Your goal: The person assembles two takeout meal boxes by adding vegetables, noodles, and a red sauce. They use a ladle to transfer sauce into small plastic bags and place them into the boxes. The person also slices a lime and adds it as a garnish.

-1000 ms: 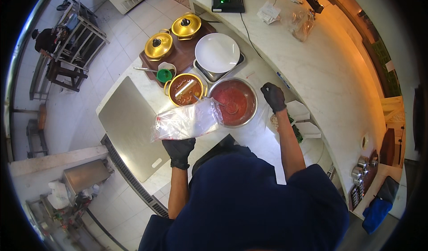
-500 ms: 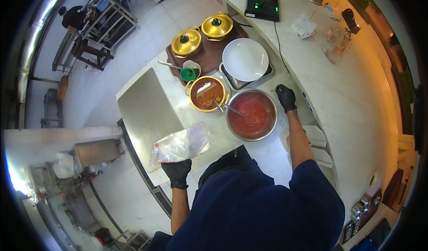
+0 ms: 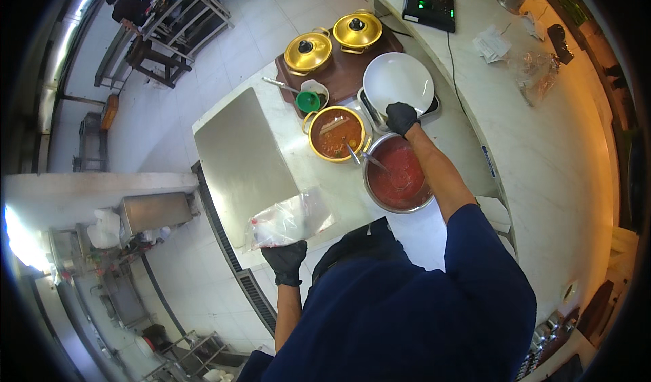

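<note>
The gloved left hand (image 3: 285, 261) was closed on the near edge of a clear bag (image 3: 295, 219), the fingers mostly hidden beneath it. The bag lay out flat from the grip, above the near end of the counter (image 3: 322, 182) and across a corner of the steel sheet (image 3: 241, 155); whether it touched either could not be told. It looked light, limp and slick, likely to fold or slide under a loose pinch, so a firm hold along one edge seemed best. Its far end hung unsupported by any finger.

The gloved right hand (image 3: 402, 119) was curled at the near rim of the white plate (image 3: 398, 80); whether it gripped anything could not be told. Its forearm passed over the bowl (image 3: 400, 209) of red sauce (image 3: 395, 186), where a utensil (image 3: 375, 161) leaned. Just left stood a yellow pot (image 3: 331, 158) of stew. Beyond, a brown tray (image 3: 346, 66) bore two lidded pots (image 3: 308, 53) and a green cup (image 3: 308, 102).
</note>
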A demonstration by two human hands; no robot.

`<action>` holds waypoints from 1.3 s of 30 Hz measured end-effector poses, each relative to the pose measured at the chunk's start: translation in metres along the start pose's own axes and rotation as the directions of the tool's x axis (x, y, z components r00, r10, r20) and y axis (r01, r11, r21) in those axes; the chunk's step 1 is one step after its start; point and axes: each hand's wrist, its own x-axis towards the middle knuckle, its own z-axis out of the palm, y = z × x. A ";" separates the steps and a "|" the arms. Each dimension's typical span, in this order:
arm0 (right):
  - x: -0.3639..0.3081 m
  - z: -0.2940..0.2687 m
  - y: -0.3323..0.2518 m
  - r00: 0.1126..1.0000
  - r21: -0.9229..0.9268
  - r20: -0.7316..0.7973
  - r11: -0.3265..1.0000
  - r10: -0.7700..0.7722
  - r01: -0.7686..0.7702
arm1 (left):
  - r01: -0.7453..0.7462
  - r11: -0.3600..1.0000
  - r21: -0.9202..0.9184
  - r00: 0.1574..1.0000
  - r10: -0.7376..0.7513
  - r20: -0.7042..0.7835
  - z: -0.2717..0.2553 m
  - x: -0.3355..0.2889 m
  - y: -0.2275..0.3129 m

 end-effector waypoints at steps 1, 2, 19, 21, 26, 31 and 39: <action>-0.001 -0.003 0.000 1.000 -0.018 -0.023 1.000 -0.012 0.012 | 0.015 0.999 -0.039 1.000 -0.014 0.014 0.001 0.000 -0.002; -0.005 -0.008 0.000 0.998 -0.053 -0.052 0.998 -0.039 0.036 | 0.028 0.998 -0.061 0.999 -0.026 0.030 0.002 0.000 -0.004; -0.233 -0.156 -0.036 0.788 0.947 -0.143 0.313 0.599 -0.066 | 0.562 -0.361 -0.744 0.440 -0.631 0.639 0.108 0.031 -0.090; -0.247 -0.147 -0.048 0.800 0.997 -0.074 0.036 0.596 0.065 | 0.681 -0.093 -0.727 0.434 -0.748 0.502 0.089 0.023 -0.080; -0.243 -0.111 -0.092 0.829 0.973 0.018 -0.200 0.559 0.114 | 0.648 0.148 -0.747 0.759 -0.044 0.650 0.045 0.053 0.029; -0.241 -0.109 -0.118 0.845 0.978 0.009 -0.179 0.534 0.103 | 0.522 0.309 -0.795 0.687 0.400 0.607 0.025 0.085 0.120; -0.260 -0.105 -0.091 0.864 0.995 0.090 -0.006 0.495 -0.101 | 0.471 0.389 -0.791 0.808 0.169 0.564 0.027 0.098 0.121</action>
